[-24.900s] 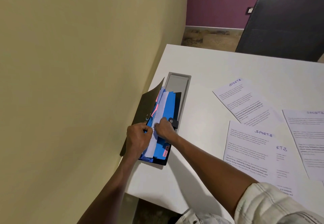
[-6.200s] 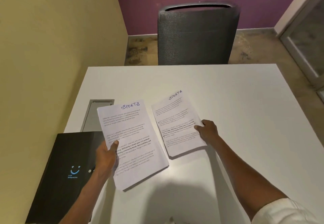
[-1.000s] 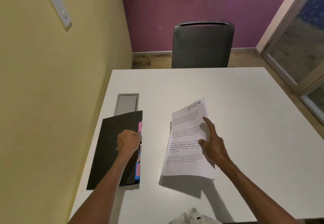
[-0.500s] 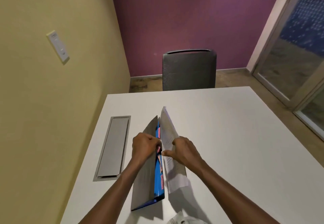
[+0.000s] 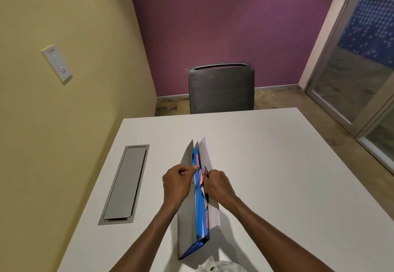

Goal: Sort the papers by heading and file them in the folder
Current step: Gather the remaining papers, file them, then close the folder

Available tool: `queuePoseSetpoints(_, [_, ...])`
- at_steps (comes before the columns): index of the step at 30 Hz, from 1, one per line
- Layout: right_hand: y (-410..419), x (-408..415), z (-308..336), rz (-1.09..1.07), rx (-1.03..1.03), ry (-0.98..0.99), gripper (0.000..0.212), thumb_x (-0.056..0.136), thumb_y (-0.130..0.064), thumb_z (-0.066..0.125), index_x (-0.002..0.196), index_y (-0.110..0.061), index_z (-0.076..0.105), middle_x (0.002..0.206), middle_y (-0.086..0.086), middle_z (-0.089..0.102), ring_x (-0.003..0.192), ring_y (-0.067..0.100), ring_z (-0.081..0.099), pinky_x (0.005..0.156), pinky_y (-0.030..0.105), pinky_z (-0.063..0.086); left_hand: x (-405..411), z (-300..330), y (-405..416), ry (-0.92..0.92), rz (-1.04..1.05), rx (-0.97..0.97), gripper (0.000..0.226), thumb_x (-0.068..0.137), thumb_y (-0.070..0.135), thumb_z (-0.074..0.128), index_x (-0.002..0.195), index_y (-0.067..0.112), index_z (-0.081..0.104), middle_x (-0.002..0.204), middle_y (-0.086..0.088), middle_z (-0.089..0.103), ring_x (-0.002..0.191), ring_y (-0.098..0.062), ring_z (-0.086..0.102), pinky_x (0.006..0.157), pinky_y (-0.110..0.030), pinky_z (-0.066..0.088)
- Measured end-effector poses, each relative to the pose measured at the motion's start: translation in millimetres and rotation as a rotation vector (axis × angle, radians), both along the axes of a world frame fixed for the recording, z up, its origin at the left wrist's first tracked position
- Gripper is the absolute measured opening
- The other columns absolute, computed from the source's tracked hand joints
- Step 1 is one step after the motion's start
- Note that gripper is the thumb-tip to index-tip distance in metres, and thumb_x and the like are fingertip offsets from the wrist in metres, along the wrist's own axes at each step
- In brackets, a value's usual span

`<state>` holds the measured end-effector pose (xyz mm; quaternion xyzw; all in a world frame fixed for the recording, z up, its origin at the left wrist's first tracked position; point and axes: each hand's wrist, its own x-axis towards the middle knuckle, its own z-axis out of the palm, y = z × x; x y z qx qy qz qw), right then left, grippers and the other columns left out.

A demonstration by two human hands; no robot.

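Observation:
The folder (image 5: 185, 212) stands on its edge on the white table (image 5: 277, 175), its grey cover turned left and blue dividers (image 5: 199, 207) with pink tabs showing inside. My left hand (image 5: 178, 183) pinches the dividers near a pink tab and spreads them. My right hand (image 5: 217, 185) holds the white stack of papers (image 5: 205, 154) upright against the right side of the dividers, its lower corner sticking out at the right. The headings on the papers are hidden.
A grey cable hatch (image 5: 124, 184) is set into the table at the left, next to the yellow wall. A dark mesh chair (image 5: 221, 89) stands at the far edge. A glass door is at the right.
The view has tilted slightly. My hands have closed in on the upright folder, and the papers stand more upright and closer against the dividers than half a second ago.

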<state>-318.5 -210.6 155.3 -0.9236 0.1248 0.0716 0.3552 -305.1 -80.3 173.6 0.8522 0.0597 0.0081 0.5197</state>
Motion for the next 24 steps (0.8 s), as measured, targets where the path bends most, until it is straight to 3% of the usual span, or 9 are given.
queuePoseSetpoints(2, [-6.5,4.3,-2.8,-0.013,0.069,0.03,0.028,0.101,-0.024,0.041,0.082,-0.01,0.056,0.067,-0.006,0.05,0.071,0.015,0.056,0.064,0.027,0.046,-2.8,-6.9,2.6,0.024,0.076,0.025,0.024,0.086,0.026,0.075,0.104,0.01,0.069,0.09,0.002,0.07,0.078,-0.007,0.062,0.063,-0.014,0.043])
queuePoseSetpoints(4, [-13.8,8.3,-8.6,-0.027,0.134,0.051,0.029,0.102,-0.027,0.042,0.086,-0.009,0.059,0.075,0.0,0.058,0.073,0.016,0.059,0.068,0.029,0.05,-4.7,-12.7,5.0,0.047,0.117,0.08,0.037,0.085,0.024,0.076,0.116,0.008,0.063,0.105,-0.005,0.068,0.091,-0.015,0.062,0.072,-0.02,0.045])
queuePoseSetpoints(9, [-26.0,14.4,-16.7,-0.037,0.221,0.061,0.031,0.102,-0.029,0.044,0.099,-0.004,0.063,0.086,0.007,0.062,0.075,0.016,0.058,0.062,0.022,0.046,-3.0,-24.2,9.4,0.147,0.111,0.153,0.057,0.08,0.035,0.08,0.126,0.01,0.056,0.124,-0.009,0.063,0.112,-0.023,0.06,0.087,-0.032,0.049])
queuePoseSetpoints(11, [-27.4,17.2,-17.3,-0.032,0.216,0.057,0.029,0.102,-0.028,0.044,0.096,-0.006,0.062,0.086,0.006,0.062,0.073,0.016,0.057,0.059,0.022,0.045,-3.1,-26.2,9.1,0.19,0.086,0.167,0.065,0.079,0.04,0.08,0.13,0.01,0.053,0.128,-0.01,0.06,0.116,-0.024,0.058,0.092,-0.034,0.049])
queuePoseSetpoints(14, [-27.1,21.8,-20.1,-0.032,0.215,0.043,0.026,0.101,-0.029,0.045,0.09,-0.01,0.06,0.086,0.007,0.064,0.075,0.018,0.061,0.071,0.032,0.053,-4.0,-28.1,7.2,0.23,0.064,0.186,0.071,0.078,0.045,0.079,0.132,0.009,0.05,0.131,-0.01,0.057,0.117,-0.025,0.057,0.093,-0.035,0.049])
queuePoseSetpoints(18, [-26.4,24.0,-19.5,-0.014,0.214,0.032,0.026,0.101,-0.028,0.045,0.09,-0.01,0.06,0.084,0.007,0.064,0.074,0.019,0.061,0.073,0.034,0.054,-3.3,-30.8,4.5,0.271,0.041,0.179,0.08,0.076,0.049,0.079,0.137,0.009,0.046,0.134,-0.011,0.054,0.119,-0.025,0.054,0.094,-0.036,0.049])
queuePoseSetpoints(24, [-27.5,28.1,-18.4,0.005,0.207,0.024,0.026,0.1,-0.029,0.046,0.09,-0.01,0.06,0.086,0.008,0.066,0.081,0.023,0.065,0.076,0.037,0.055,0.6,-27.8,2.0,0.234,0.022,0.262,0.08,0.076,0.049,0.079,0.137,0.012,0.044,0.135,-0.009,0.053,0.121,-0.024,0.053,0.094,-0.036,0.049])
